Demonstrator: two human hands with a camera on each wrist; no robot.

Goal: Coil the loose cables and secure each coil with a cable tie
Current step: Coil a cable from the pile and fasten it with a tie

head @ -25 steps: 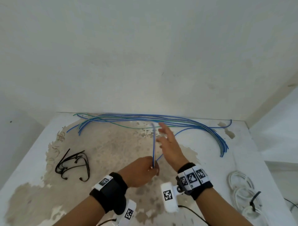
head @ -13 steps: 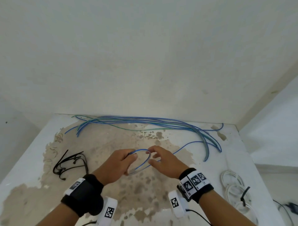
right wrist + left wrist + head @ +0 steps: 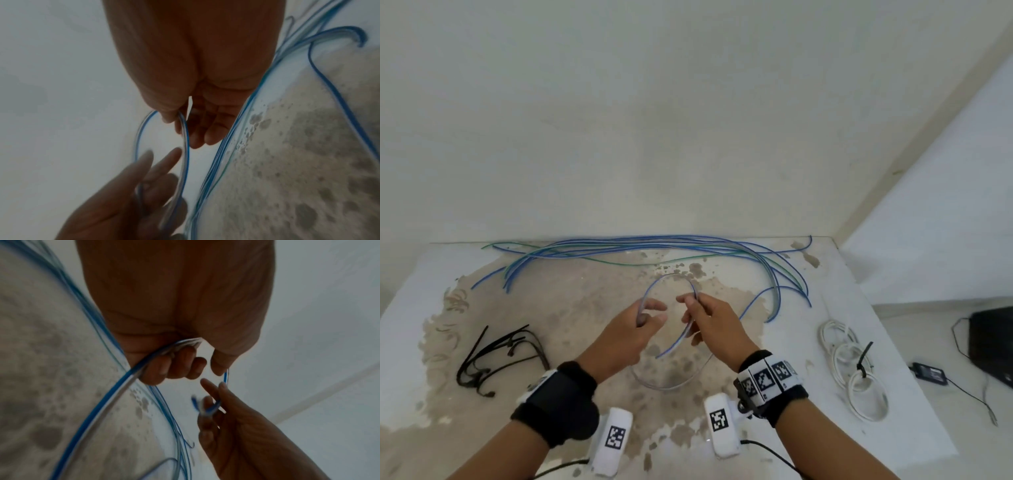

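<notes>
A thin blue cable (image 3: 671, 278) arches in a loop between my two hands above the stained table (image 3: 571, 308). My left hand (image 3: 643, 317) holds one side of the loop, its fingers curled round the cable (image 3: 144, 365). My right hand (image 3: 693, 308) pinches the other side between thumb and fingers (image 3: 183, 123). The cable's tail (image 3: 756, 305) runs off right toward a bundle of loose blue and green cables (image 3: 654, 245) along the table's far edge. Black cable ties (image 3: 500, 353) lie at the left.
White coiled cables (image 3: 854, 371) bound with a black tie lie at the table's right edge. A wall rises right behind the table. On the floor at right sit a black box (image 3: 993, 339) and a small adapter (image 3: 929, 371) with its cord.
The cable stood straight up from my left fist a second ago. Both hands have since bent it into a loop, which has grown wider and higher as the right hand drew more cable in.
</notes>
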